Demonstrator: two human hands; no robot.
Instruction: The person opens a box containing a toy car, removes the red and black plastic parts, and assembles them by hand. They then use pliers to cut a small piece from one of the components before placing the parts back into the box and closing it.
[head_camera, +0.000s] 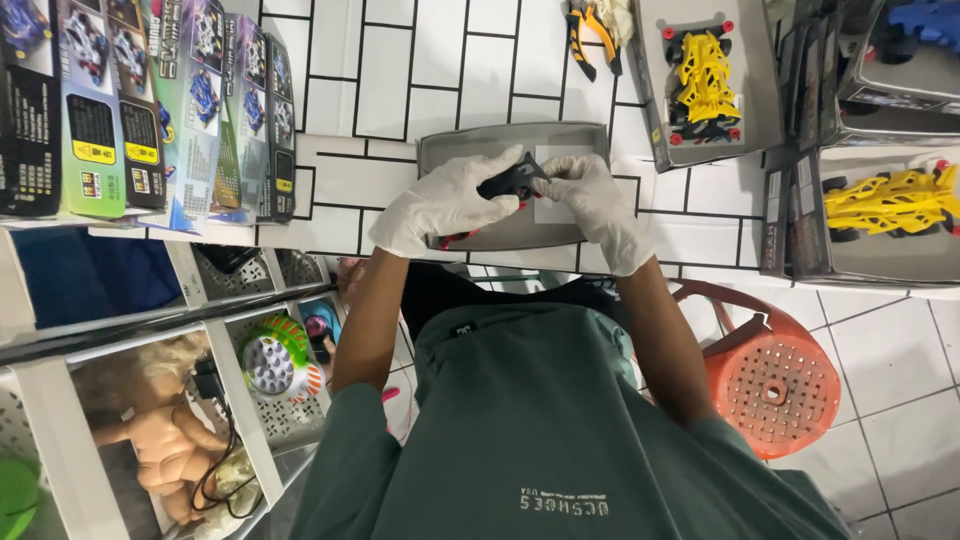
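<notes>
Gloves, white and thin, cover both hands, which meet over a grey tray (470, 145) lying on the white tiled surface (400, 70). Left hand (450, 200) is clenched around a small black chassis part (510, 182), gripping it from the side, with a bit of red showing under the palm. Right hand (590, 195) pinches the other end of the same black part between its fingertips. The part hangs just above the middle of the tray, not resting on it. A pale rectangular patch (556, 210) lies on the tray, partly under the right hand.

Beyond the tray, orange-handled pliers (590, 35) lie on the surface. Beside the tray on the right hand's side, an open box holds a yellow toy car frame (706, 75) with red wheels, and further out a second yellow frame (885, 200) sits in another box. On the left hand's side of the tray, a row of colourful toy car boxes (150, 100) stands on edge. Nearer the person than the tray, an orange plastic stool (775, 385) stands on the floor, and white shelving (250, 390) carries a doll (160, 440) and a round toy (275, 360).
</notes>
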